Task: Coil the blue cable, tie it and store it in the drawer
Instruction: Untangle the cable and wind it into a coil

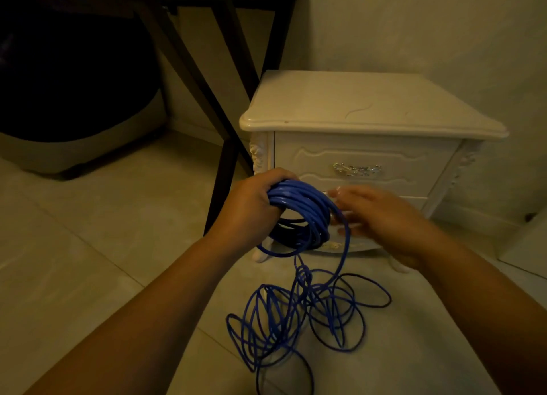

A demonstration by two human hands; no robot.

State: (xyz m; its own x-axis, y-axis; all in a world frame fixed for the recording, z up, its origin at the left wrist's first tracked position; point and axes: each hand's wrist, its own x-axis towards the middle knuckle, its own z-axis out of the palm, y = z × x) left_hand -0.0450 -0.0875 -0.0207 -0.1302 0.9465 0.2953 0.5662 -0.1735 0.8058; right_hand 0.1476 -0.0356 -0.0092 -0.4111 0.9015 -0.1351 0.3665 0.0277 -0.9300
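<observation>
Hands at the middle of the view work a blue cable (307,279) in front of a small nightstand (355,104) that stands toward one o'clock. The left hand (251,208), just left of centre, is clamped around the top of a round coil (299,214) of many turns, with the fingers curled through its opening. The right hand (381,217), toward three o'clock of the coil, is blurred. Its fingers look stretched out beside one strand that arcs down from the coil, and I cannot tell whether they pinch it. That strand drops to a heap of loose loops (296,314) on the floor (88,261) at six o'clock, so a good part of the coiling seems unfinished. The cable looks thin, light and smooth-jacketed, springy enough to hold round curves and likely to snag where the heap crosses itself. It would best be held at the gathered top of the coil, with the free strand fed through the other hand's fingers. The drawer (319,157) in the nightstand's front is closed, with an ornate silvery handle (356,169) at its centre. The nightstand is glossy cream with a moulded edge, carved corners and curved feet. The floor is pale, smooth tile. A dark table (207,69) with slanted legs stands at eleven o'clock.
</observation>
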